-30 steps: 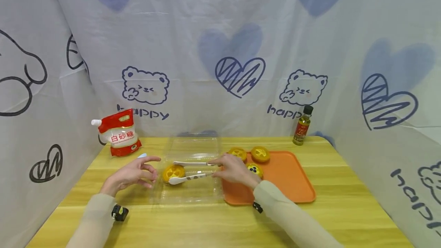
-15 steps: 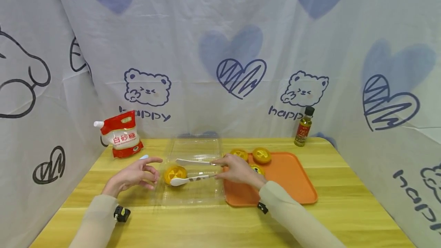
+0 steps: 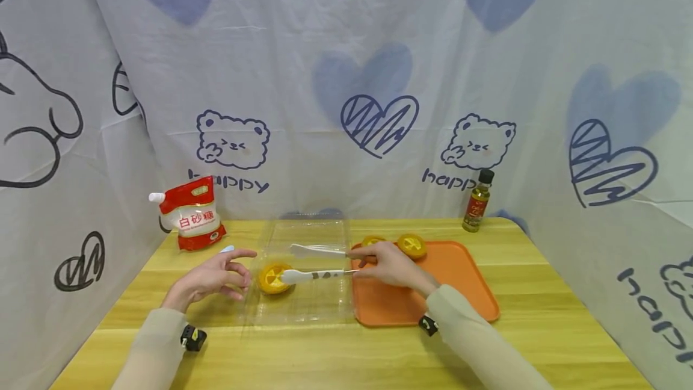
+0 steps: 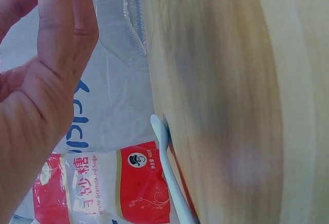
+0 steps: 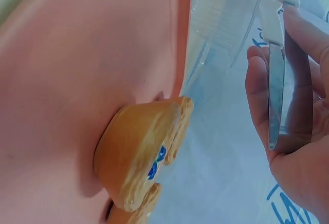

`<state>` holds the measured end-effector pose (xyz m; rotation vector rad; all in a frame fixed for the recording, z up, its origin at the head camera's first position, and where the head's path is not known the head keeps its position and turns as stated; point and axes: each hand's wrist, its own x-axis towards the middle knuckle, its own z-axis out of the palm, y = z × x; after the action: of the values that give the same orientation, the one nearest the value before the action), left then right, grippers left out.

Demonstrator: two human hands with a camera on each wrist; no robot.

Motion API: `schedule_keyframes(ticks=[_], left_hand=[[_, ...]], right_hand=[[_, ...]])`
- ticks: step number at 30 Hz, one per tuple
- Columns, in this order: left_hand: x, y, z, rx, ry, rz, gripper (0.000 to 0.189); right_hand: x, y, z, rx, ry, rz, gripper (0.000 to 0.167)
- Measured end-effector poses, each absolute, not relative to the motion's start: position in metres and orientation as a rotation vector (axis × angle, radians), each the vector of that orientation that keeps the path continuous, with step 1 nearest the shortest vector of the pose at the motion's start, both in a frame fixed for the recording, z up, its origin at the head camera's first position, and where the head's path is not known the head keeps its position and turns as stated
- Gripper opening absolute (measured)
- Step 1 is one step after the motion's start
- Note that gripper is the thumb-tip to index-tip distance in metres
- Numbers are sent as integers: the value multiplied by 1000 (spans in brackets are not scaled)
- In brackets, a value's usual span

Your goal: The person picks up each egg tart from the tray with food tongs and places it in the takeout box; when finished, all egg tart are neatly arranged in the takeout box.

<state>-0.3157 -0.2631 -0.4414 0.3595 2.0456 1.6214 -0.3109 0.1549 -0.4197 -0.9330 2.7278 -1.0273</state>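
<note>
My right hand (image 3: 387, 263) grips metal tongs (image 5: 276, 95) with white tips, the two arms spread apart. One white tip (image 3: 295, 276) overlaps the right edge of a yellow tart (image 3: 269, 280), which sits at the left in a clear plastic box (image 3: 319, 312) with its lid raised at the back. My left hand (image 3: 213, 275) hovers by the box's left side, fingers loosely bent and holding nothing. Under the right hand, a tart topped with blueberries (image 5: 133, 152) rests on the orange tray (image 3: 455, 281); in the head view the hand hides it.
Two more tarts, one yellow tart (image 3: 412, 246) and another tart (image 3: 372, 241), lie at the tray's back left. A white sugar pouch (image 3: 196, 215) and a light blue spoon (image 4: 172, 178) are at the left. An oil bottle (image 3: 476, 203) stands at the back right, before a printed curtain (image 3: 303, 155).
My right hand and the tongs have moved right, the tips drawing back from around the tart in the box. The left hand has hardly moved.
</note>
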Motion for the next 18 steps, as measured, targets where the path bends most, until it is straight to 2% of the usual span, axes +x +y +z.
schedule_keyframes(ticks=[18], left_hand=[[-316, -261, -442, 371, 2031, 1628, 76]], right_hand=[[-308, 189, -423, -801, 2766, -1151, 45]])
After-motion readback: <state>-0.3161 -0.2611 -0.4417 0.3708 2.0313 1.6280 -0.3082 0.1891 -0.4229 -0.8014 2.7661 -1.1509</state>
